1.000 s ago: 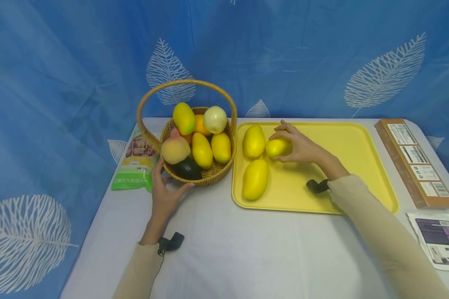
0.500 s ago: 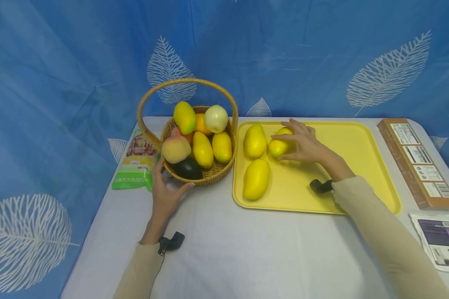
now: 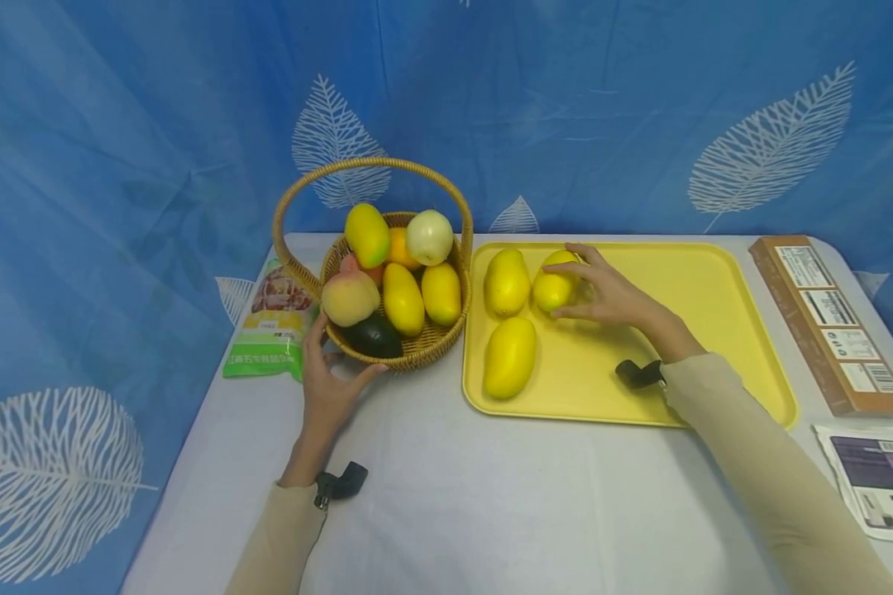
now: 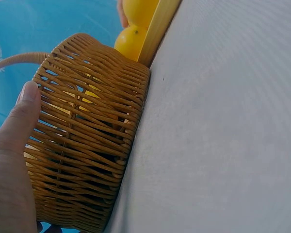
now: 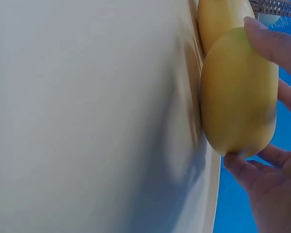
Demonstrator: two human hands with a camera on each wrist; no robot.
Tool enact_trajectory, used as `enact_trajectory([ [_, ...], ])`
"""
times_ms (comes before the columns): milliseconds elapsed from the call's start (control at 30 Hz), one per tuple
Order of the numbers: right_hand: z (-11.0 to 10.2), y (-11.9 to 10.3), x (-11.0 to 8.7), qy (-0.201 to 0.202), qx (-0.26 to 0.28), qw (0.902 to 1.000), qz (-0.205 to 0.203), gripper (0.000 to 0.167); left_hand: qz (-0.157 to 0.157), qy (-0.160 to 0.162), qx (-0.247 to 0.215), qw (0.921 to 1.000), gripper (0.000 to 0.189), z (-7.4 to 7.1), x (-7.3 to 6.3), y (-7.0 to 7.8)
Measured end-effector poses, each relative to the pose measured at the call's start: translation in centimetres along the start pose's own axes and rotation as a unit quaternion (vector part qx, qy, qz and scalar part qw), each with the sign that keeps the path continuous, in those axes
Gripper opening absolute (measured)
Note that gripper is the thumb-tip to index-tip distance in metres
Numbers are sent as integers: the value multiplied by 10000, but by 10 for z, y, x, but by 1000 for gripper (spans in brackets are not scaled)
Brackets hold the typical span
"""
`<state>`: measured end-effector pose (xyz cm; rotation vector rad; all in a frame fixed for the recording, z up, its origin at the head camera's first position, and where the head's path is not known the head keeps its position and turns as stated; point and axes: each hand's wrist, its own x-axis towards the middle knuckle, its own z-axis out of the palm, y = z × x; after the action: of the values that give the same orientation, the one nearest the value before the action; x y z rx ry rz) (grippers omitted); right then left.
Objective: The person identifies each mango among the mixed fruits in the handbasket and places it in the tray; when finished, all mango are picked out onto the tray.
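Observation:
My left hand (image 3: 329,395) holds the front left side of a wicker basket (image 3: 433,354), thumb and fingers spread along its wall; the left wrist view shows the thumb (image 4: 25,109) at the rim. The basket carries a peach (image 3: 350,297), an avocado (image 3: 374,335), a pale green-white fruit (image 3: 429,237), an orange fruit and several mangoes. At the yellow tray (image 3: 640,405), my right hand (image 3: 608,293) grips a yellow mango (image 3: 554,291) between thumb and fingertips at its ends. Beside it on the tray are two more mangoes, one behind (image 3: 508,283) and one in front (image 3: 510,358).
Left of the basket lies a green and white food packet (image 3: 268,326), partly behind it. A long brown box (image 3: 829,326) and a white and purple pouch (image 3: 874,479) sit right of the tray. A blue curtain (image 3: 565,107) hangs behind the white-covered table.
The right hand has shifted slightly right, and more of its mango shows, now lying lengthwise beside the other back mango. The left hand and the basket have stayed put.

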<state>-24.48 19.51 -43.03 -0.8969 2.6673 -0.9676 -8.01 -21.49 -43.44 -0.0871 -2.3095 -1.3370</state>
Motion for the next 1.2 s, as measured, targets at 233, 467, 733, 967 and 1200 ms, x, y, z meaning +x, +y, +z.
enact_trajectory([
  [233,1,1,-3,141,207,9996,127,66,43,13,-52,10000,105,0,0,-1],
  [467,5,1,-1,268,469,9985,81,68,83,3,-36,10000,104,-2,1,0],
  [733,8,7,-1,192,1017,9946,82,73,140,35,94,9999,109,3,0,-21],
  [967,7,9,-5,238,587,9980,35,81,85,13,90,9999,113,3,0,-37],
  [1200,8,13,-7,251,542,9982,58,83,42,-20,114,9999,109,3,-1,-38],
])
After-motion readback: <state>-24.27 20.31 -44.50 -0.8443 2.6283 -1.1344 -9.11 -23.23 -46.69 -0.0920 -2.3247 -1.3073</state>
